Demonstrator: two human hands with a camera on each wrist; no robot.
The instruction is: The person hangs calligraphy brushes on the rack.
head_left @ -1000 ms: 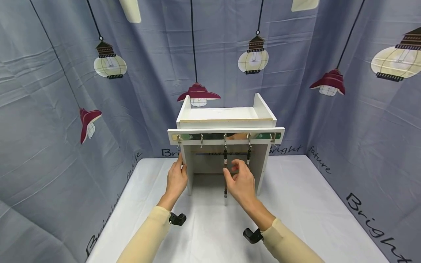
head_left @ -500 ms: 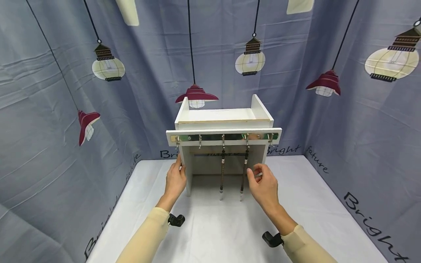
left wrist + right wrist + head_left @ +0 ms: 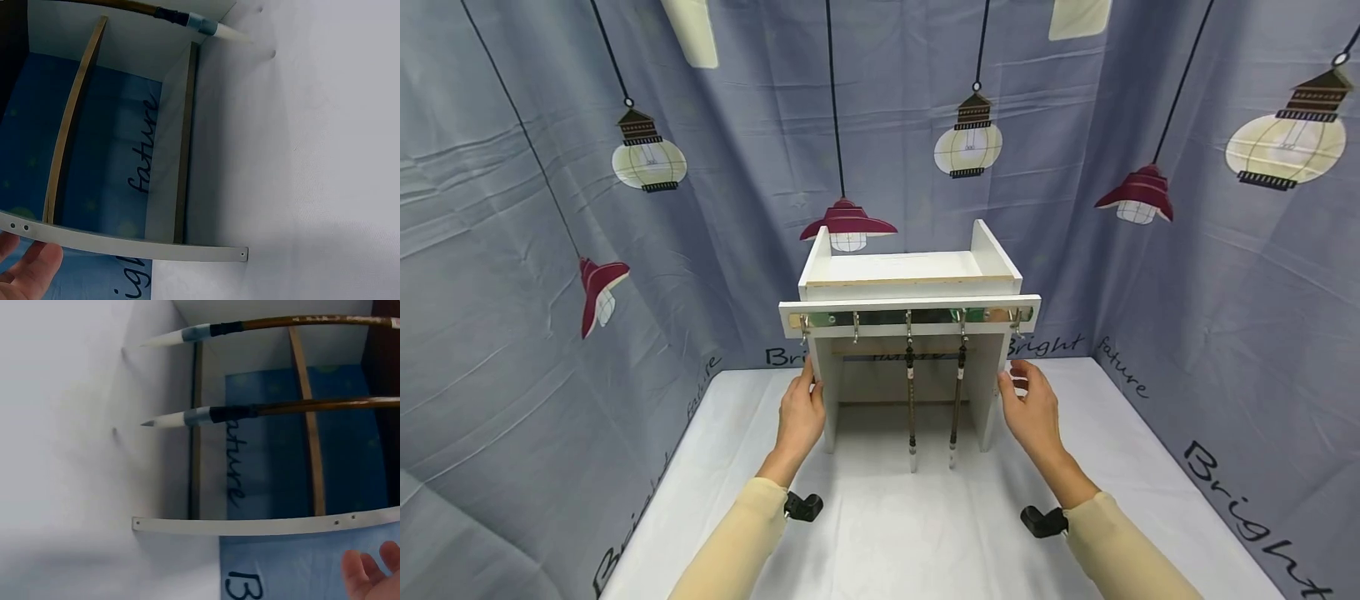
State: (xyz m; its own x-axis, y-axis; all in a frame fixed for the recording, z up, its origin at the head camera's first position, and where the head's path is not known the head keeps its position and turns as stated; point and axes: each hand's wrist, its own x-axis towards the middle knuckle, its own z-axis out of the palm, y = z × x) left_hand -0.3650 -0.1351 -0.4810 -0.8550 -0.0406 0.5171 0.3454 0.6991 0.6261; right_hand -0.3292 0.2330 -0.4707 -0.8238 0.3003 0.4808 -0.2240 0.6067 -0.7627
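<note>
A white wooden shelf [image 3: 917,289] with a row of metal hooks [image 3: 856,325] along its front rail [image 3: 831,307] stands on the table. Two brown-handled writing brushes hang tip-down from it: one from the middle hook [image 3: 912,408], the other, a brush [image 3: 957,408], one hook to the right. Pale bristles show on the lower brush [image 3: 172,420] in the right wrist view. My left hand [image 3: 800,421] rests its fingers against the outer side of the left panel [image 3: 125,245]. Beside the right panel [image 3: 262,526], my right hand [image 3: 1032,417] holds nothing, its fingers loosely bent.
White cloth covers the table [image 3: 880,533]. Close behind the shelf hangs a grey-blue curtain [image 3: 745,208] printed with lamps and lettering. Each wrist carries a black camera mount, the left mount [image 3: 805,507] and the right mount [image 3: 1045,522].
My right hand has moved right, away from the hanging brushes to the outside of the right panel. The brushes have swung slightly. My left hand stays at the left panel.
</note>
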